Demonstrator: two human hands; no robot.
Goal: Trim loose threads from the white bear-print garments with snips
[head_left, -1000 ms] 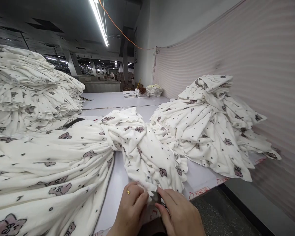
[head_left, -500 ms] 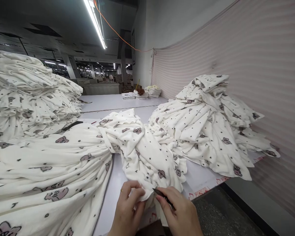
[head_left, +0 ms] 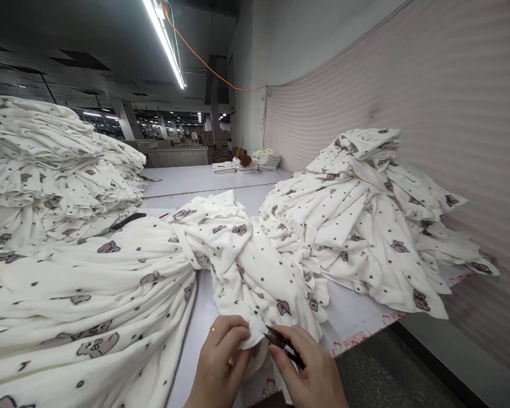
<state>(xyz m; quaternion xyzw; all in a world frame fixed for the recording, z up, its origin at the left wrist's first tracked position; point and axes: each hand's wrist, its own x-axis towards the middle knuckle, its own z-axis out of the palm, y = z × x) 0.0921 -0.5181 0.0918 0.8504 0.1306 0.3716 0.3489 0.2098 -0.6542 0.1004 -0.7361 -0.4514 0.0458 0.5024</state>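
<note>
While the right hand (head_left: 310, 365) grips snips (head_left: 285, 345), the table edge (head_left: 359, 339) lies near.

At the top, left of centre, I see a lit tube lamp (head_left: 164, 42), with an orange cord (head_left: 204, 63) running from it toward the wall. A pale pink striped sheet (head_left: 412, 113) fills my upper right. Near the centre of the frame sit small folded stacks (head_left: 266, 160) with a reddish-brown tuft (head_left: 245, 161). Dark speckled floor (head_left: 380, 374) shows at lower right, a pillar (head_left: 126, 119) at upper left.
</note>
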